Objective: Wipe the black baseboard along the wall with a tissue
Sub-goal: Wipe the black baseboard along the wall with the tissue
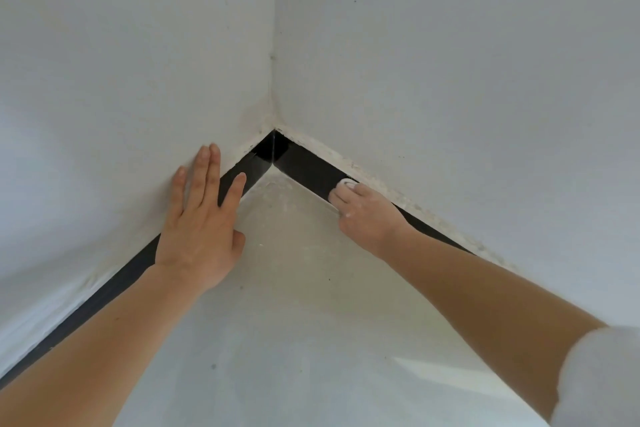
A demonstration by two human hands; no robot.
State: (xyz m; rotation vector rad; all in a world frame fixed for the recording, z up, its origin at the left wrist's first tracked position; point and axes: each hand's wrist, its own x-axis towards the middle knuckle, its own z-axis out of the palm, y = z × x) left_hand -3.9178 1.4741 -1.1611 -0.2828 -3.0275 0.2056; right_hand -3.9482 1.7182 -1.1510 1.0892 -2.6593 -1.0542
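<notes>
1. Nearest the camera, at the lower right of the frame, is one white sleeve (595, 378), pushed up on the right arm.
2. Two bare forearms reach in from the bottom corners toward the middle of the frame.
3. There are two hands. The left hand (199, 236) lies flat with its fingers straight and spread: the fingertips are on the left wall (121, 80), and the palm covers part of the baseboard (304, 166).
4. The right hand (367, 215) has its fingers bent over the one tissue (346, 183), a small white wad that peeks out at the fingertips and is pressed against the black strip right of centre, near the corner.
5. The baseboard has two stretches, which meet at the room corner in the middle of the frame.
6. One stretch has its long axis running from the lower left edge up to the corner. The other slants from the corner down toward the right and passes behind the right arm.
7. Two pale walls are in view. The right wall (450, 80) shows rough white plaster along its bottom edge.
8. One light floor (311, 322) fills the lower middle, dusty close to the corner.
</notes>
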